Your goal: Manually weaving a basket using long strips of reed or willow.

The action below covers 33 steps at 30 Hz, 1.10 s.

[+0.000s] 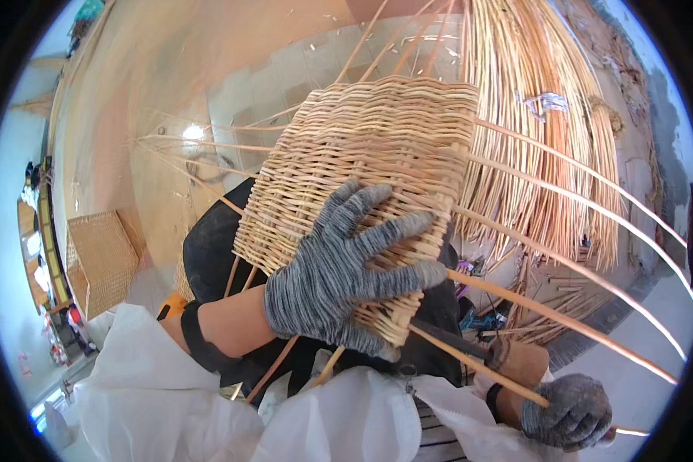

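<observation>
Right hand (566,412), gloved, curls closed around a stick (470,359), its fingertips hard to make out. The left hand (343,269) lies open, fingers spread, on a woven panel (377,146) over the lap, apparently steadying it and hiding some weave. Beyond, a bundle of canes (547,169) is cut off above.

Glare (194,132) spots the floor (246,96) while edges bend.
</observation>
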{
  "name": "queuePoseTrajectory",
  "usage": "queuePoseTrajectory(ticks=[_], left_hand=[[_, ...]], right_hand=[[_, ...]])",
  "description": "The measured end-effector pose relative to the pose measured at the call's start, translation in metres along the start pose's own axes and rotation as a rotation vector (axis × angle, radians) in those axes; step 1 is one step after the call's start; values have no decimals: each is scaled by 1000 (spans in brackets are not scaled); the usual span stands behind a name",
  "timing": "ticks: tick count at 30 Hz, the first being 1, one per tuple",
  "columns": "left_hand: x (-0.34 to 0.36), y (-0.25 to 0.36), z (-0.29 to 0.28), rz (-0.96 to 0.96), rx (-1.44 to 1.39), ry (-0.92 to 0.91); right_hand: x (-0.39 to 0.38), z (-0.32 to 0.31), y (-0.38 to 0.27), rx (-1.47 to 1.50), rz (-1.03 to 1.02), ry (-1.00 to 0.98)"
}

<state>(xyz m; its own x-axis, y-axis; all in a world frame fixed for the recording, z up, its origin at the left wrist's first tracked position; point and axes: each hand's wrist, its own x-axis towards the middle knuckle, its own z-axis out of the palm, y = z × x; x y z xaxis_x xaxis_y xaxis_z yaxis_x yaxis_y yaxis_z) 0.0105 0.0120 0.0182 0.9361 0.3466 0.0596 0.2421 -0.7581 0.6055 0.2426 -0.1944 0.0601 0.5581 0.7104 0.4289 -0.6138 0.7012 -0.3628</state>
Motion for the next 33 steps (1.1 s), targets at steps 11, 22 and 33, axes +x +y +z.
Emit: queuePoseTrajectory(ticks=[11, 22, 33], left_hand=[[5, 0, -3, -19, -120, -11], [2, -5, 3, 3, -102, 29], [1, -3, 1, 65, -33, 65]], right_hand=[[3, -17, 3, -116, 59, 139], [5, -11, 9, -177, 116, 139], [61, 60, 56, -237, 354, -334]])
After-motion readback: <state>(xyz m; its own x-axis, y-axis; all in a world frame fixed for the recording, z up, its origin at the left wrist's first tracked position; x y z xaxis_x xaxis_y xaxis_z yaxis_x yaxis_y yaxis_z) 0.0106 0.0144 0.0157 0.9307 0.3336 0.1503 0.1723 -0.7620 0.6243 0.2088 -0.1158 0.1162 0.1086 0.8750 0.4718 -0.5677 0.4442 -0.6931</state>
